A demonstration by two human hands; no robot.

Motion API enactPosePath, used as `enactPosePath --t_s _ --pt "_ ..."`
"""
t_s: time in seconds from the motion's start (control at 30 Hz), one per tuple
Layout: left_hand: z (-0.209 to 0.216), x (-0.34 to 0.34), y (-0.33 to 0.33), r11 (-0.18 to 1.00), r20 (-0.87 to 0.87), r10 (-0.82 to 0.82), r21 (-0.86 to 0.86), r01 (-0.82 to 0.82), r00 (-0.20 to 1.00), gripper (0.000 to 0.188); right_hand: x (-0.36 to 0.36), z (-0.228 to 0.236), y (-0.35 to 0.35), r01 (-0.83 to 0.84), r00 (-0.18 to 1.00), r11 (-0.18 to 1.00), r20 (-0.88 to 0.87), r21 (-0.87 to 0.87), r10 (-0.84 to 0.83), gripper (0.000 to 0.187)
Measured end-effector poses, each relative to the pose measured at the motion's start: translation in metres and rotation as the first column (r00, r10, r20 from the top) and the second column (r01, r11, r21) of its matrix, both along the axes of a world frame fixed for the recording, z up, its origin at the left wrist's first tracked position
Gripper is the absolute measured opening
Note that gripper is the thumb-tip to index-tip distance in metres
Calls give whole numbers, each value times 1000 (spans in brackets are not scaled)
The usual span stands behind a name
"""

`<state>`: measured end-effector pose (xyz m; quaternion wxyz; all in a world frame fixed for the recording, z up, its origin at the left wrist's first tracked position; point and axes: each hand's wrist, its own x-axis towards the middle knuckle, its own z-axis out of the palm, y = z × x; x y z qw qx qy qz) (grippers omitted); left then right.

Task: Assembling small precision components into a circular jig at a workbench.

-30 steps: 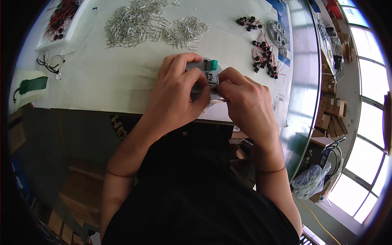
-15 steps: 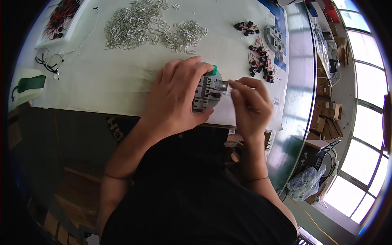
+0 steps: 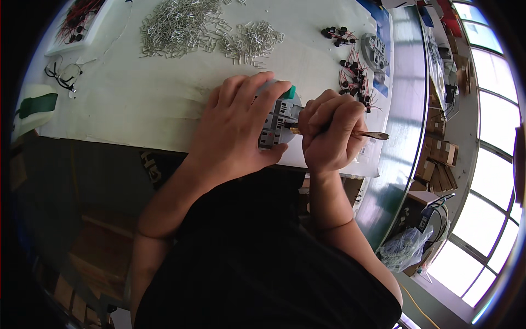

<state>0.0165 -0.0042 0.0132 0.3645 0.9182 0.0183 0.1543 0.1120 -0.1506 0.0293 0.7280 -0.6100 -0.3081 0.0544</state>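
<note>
Round grey slotted fixture, seemingly plastic, sits at the centre of the frame, with my left hand spread over it, thumb and fingers clasping its rim. My right hand is fisted around a slender brownish tool, one end at the fixture's right side. I judge this as pressing or prising there, which calls for a steady left hold and controlled force next.

Forearms angled inward, left grip arched palm-down, thumb apart, right grip curled fist-like
</note>
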Motion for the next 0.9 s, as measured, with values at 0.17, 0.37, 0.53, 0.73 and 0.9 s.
enactPosePath --t_s 0.17,0.37,0.53,0.73,0.9 --pt "1 5 -7 997 -2 43 62 -43 999 100 0 -6 -3 -33 988 994 148 -100 48 55" --pt "25 8 -9 997 43 -10 77 7 999 103 5 46 -38 -308 880 796 -161 520 446 63" --pt "-7 4 -11 995 309 -5 -94 35 951 100 3 82 -60 -205 973 970 -85 133 217 63" --pt "1 -12 4 968 164 -40 -239 79 986 100 15 53 -50 33 992 699 111 -714 66 38" --pt "10 -5 12 960 -30 -45 -278 35 999 103 14 50 -41 135 936 439 260 -888 237 32"
